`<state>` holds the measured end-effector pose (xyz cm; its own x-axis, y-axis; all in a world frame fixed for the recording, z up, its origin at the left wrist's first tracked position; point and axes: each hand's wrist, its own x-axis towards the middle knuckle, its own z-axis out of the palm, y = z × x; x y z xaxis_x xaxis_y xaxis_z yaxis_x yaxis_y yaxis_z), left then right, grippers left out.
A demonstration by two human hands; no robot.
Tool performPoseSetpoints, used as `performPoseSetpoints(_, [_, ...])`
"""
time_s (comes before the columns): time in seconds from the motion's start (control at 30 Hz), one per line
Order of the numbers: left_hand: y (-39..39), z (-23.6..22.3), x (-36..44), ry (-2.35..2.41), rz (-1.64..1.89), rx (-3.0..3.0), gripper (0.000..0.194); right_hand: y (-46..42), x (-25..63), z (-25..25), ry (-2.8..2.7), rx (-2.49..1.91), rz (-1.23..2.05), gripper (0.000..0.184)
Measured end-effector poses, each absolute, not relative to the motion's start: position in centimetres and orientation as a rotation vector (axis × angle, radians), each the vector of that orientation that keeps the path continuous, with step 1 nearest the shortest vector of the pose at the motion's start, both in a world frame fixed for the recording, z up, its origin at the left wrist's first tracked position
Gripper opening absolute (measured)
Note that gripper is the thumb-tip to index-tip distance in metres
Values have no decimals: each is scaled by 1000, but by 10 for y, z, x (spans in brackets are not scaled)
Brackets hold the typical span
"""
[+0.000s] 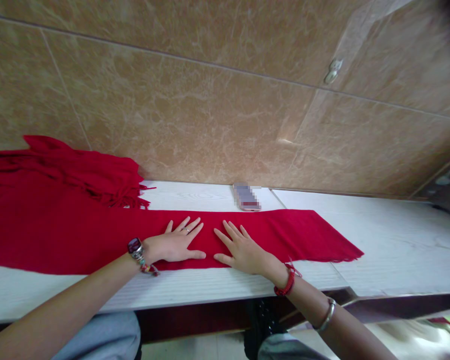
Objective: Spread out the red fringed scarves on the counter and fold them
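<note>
Palms down and fingers spread wide, a person's left hand [176, 246] and right hand [243, 251] press flat on a red fringed scarf [78, 237] laid lengthwise across a white wood-grain tabletop [390, 240]. Neither hand grips anything; the thumbs point toward each other, with a strip of red cloth between them. The scarf runs beneath both hands, reaching past the left hand to the edge of view and ending to the right of the right hand in a slanted, fringed edge. Beyond the left hand and farther left, a bunched heap of red fabric [93, 172] with loose tassels lies against the brown marbled tile wall [180, 110]; whether it belongs to the same piece cannot be told. A smartphone [243, 192], its screen blurred, lies just beyond the right hand, near the scarf's far edge. The left hand wears a ring [186, 230], with a wristwatch [134, 245] behind it; a red cord bracelet [287, 281] and a silver bangle [327, 315] circle the right arm.
</note>
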<state>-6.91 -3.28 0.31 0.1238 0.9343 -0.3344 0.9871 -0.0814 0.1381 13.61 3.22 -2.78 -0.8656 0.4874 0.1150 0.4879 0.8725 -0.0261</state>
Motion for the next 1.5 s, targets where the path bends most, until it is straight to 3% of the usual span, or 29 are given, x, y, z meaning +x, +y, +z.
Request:
performPoseSetpoints(0.23, [-6, 13, -97, 2057, -295, 1976, 75, 10, 132, -3, -2897, -477, -136, 63])
performPoseSetpoints(0.43, [3, 26, -103, 2089, -433, 1940, 77, -16, 120, 9, -2946, -302, -350, 17])
performPoseSetpoints(0.7, [28, 20, -105, 1959, -78, 2177, 70, -12, 119, -3, -2871, -347, -449, 14])
performPoseSetpoints(0.87, [59, 18, -115, 1835, 54, 2169, 37, -5, 123, -7, -2812, -424, -473, 8])
performPoseSetpoints(0.97, [76, 17, -120, 1751, 31, 2127, 28, -5, 125, -8, -2797, -427, -488, 9])
performPoseSetpoints(1.5, [112, -1, -103, 1602, 318, 1863, 28, -10, 129, -13, -2661, -318, -565, 10])
